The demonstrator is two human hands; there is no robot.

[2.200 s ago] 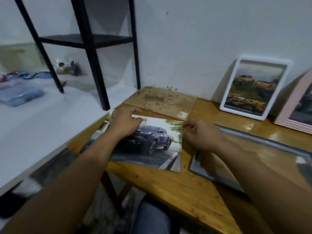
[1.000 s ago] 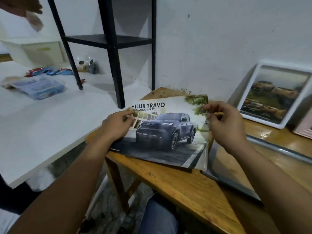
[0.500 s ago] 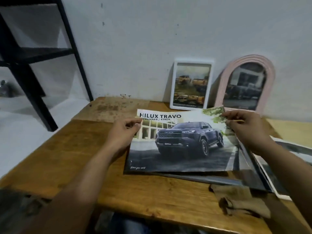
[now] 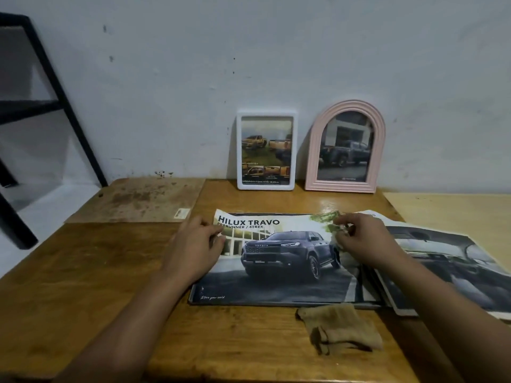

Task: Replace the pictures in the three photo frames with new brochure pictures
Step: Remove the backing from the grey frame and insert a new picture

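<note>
So both hands are on the brochure [image 4: 279, 261], the Hilux Travo cover with the dark truck, which lies flat near the middle of the table [image 4: 96, 272], on top of a dark flat sheet whose edge peeks out along the bottom. Could be the big frame's glass, can't say for sure. Left hand [image 4: 193, 250] has its fingers curled at the brochure's left edge, thumb on top, looks like a light pinch. Right hand [image 4: 359, 241] pinches the top right corner, where the paper is a bit crumpled.

The white frame [image 4: 239, 150] and the pink arch frame [image 4: 312, 150] stand at the table's back edge against the wall, both with truck pictures in them. Another printed sheet [image 4: 456, 264] lies at the right edge, and a brown cloth [image 4: 340, 330] near the front edge.

My guess: this is the lining-up step for the third frame. Next up is squaring the brochure's edges with what's underneath and flattening that corner without creasing it.
</note>
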